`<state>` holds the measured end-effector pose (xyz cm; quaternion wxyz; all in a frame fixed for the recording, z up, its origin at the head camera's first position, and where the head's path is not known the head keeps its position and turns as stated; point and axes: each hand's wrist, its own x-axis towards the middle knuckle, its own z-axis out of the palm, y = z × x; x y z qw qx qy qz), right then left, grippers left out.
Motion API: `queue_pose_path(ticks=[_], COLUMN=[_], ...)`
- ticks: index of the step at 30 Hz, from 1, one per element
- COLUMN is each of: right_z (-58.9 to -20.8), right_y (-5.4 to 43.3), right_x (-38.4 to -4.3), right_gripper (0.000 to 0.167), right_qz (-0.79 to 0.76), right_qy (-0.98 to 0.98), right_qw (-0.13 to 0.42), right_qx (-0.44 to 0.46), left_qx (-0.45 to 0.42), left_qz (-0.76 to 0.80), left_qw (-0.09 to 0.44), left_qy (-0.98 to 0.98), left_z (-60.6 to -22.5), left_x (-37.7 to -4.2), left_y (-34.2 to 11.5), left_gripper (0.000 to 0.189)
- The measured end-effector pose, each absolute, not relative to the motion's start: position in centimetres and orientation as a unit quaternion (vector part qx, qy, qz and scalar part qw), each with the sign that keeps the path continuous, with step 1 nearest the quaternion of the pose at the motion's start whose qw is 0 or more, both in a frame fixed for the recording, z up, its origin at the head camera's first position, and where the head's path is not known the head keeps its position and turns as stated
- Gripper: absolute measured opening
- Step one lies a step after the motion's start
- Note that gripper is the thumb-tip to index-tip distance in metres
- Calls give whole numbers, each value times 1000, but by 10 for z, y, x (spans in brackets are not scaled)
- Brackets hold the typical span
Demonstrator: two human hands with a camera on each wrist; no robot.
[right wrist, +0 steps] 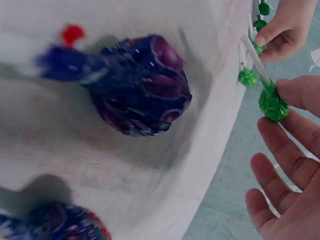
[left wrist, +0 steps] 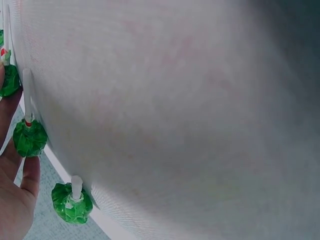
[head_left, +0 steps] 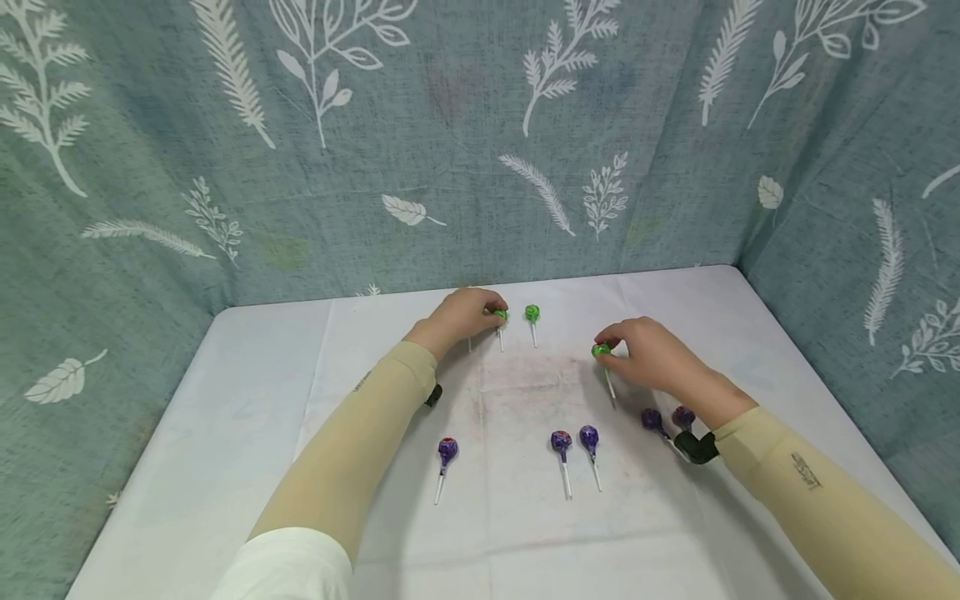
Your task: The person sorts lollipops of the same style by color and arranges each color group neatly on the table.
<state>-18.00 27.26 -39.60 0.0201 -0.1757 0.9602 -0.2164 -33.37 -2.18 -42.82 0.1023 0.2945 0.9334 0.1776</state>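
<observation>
My left hand (head_left: 463,313) is at the far side of the table, with thumb and finger at the head of a green-wrapped lollipop (head_left: 501,316), pinching it. In the left wrist view, two more green lollipops (left wrist: 30,139) lie beside its fingers; the hand mostly hides these in the head view. Another green lollipop (head_left: 532,313) lies just right of that hand. My right hand (head_left: 648,354) pinches a green lollipop (right wrist: 273,104) by its wrapped head between thumb and index finger, the stick pointing toward the near side. Its other fingers are spread.
Nearer on the white-covered table (head_left: 480,533) lie several purple-wrapped lollipops: one at left (head_left: 447,451), a pair (head_left: 561,442) in the middle, and two (head_left: 652,419) under the right wrist beside its black wrist camera (head_left: 697,448). A green leaf-patterned curtain (head_left: 450,167) borders the back and sides.
</observation>
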Motion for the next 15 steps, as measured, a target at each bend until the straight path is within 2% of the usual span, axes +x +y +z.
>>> queue_pose_path(ticks=[15], right_z=[-397], right_y=[261], right_x=[-214], right_gripper=[31], right_qz=[-200], right_qy=[973], right_qw=[48], right_qx=[-107], left_qx=[291], left_qz=[174], left_qw=[105], left_qy=[935], left_z=[-427], left_x=[-333], left_y=[-22], left_gripper=[30])
